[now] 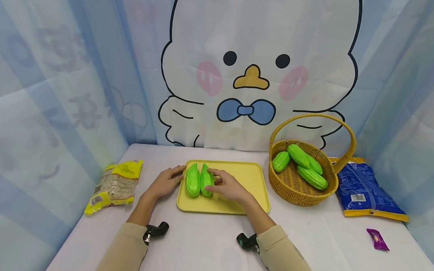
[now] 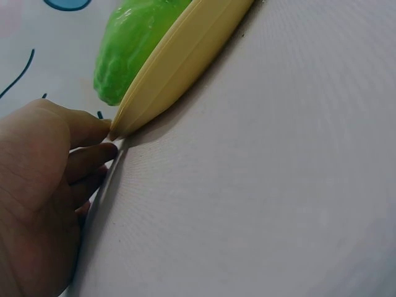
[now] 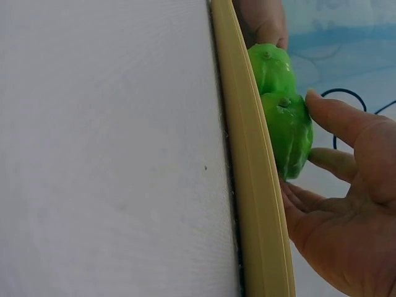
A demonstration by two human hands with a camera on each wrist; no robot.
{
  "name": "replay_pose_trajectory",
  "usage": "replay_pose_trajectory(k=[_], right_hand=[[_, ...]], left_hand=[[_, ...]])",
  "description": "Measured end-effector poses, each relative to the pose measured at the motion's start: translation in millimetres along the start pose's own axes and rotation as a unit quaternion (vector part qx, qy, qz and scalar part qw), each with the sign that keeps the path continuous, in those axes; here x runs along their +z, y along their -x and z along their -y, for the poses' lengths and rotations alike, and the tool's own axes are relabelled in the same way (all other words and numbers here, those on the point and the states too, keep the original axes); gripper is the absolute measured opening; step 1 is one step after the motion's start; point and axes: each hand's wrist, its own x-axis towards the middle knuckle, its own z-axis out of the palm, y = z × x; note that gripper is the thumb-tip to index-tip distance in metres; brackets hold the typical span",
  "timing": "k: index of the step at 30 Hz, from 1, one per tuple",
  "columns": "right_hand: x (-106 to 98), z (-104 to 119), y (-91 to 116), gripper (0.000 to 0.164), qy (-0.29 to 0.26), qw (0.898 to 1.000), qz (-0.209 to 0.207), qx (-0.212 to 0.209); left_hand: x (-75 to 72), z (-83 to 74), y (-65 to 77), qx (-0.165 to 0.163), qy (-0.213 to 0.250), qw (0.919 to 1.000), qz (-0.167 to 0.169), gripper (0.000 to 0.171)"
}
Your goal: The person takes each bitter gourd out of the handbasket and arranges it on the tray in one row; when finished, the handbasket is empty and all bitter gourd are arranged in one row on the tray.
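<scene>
Two glossy green bitter melons, which look like toys, lie side by side on the left part of a yellow tray [image 1: 236, 193]. My right hand [image 1: 229, 186] holds the right bitter melon [image 1: 205, 181], thumb and fingers curved about its side. The left bitter melon [image 1: 192, 181] touches it. At the tray's left edge, my left hand [image 1: 165, 181] pinches the rim between thumb and fingertip, as the left wrist view shows. Bumps and a short stem end mark the held bitter melon [image 3: 288, 133] in the right wrist view.
Right of the tray, a wicker basket [image 1: 298, 197] with a tall handle holds several more bitter melons [image 1: 311, 177]. Beside it lie a blue packet [image 1: 360, 190] and a small purple wrapper [image 1: 377, 239]. A yellow bag [image 1: 116, 183] lies at the left; a printed curtain [image 1: 253, 133] hangs behind.
</scene>
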Motion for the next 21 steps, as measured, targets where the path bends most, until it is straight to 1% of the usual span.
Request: replay_pose_trajectory(k=[7, 13, 17, 21], right_hand=[[0.0, -1.1, -0.5, 0.068, 0.005, 1.000, -0.003, -0.003], [-5.0, -1.3, 2.9, 0.067, 0.010, 0.999, -0.025, -0.017], [-11.4, 2.0, 6.7, 0.065, 0.018, 0.997, -0.046, -0.052], [-18.4, 7.6, 9.3, 0.061, 0.046, 0.992, -0.063, -0.104]], left_hand=[[0.1, 1.2, -1.7, -0.001, -0.007, 1.0000, 0.003, 0.050], [0.3, 0.4, -0.1, 0.001, -0.003, 1.0000, -0.001, 0.050], [0.6, -0.3, 0.5, 0.000, -0.002, 1.0000, -0.003, 0.050], [0.0, -0.5, 0.4, -0.004, -0.001, 1.0000, -0.001, 0.050]])
